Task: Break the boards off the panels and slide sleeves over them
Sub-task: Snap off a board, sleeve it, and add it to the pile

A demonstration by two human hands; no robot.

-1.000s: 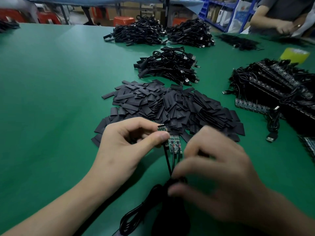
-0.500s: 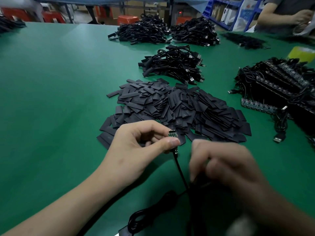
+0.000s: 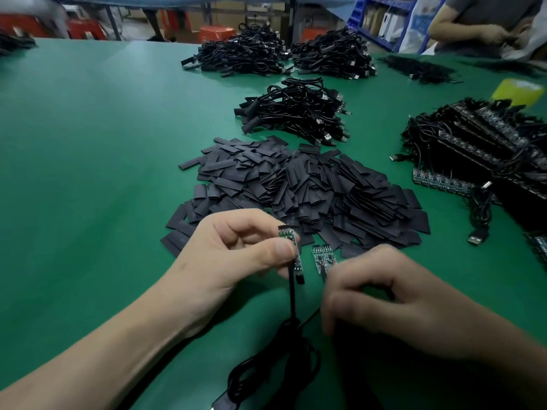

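1. Counter (image 3: pixel 88 149): green mat that carries every item below.
2. Left hand (image 3: pixel 236 255): raised off the counter. Thumb and forefinger pinch the single board at its middle, and the other fingers are curled behind.
3. Single board (image 3: pixel 287 236): small green strip, held upright, with its top end clear of the thumb. Judged light, stiff and brittle. Best gripped by the long edges, away from the components and the soldered end.
4. Lead (image 3: pixel 292 294): black, hanging from the board's lower end to a loose coil near the bottom edge of the view. Limp, and judged likely to strain the solder joint if pulled.
5. Sleeves (image 3: pixel 296 190): large heap of flat black tube pieces just beyond both hands. Judged thin, soft and slippery in a pile. A sleeve likely needs a squeeze on its folded edges to open it before it goes over the board's free end.
6. Two-board piece (image 3: pixel 323 258): two boards joined side by side. It sits just right of the single board, apart from it, in front of the heap.
7. Right hand (image 3: pixel 384 297): blurred. Fingers curled, with fingertips at the two-board piece's lower end, seemingly pinching it.
8. Panels (image 3: pixel 438 180): stacked at far right, tangled with black leads, well apart from both hands.
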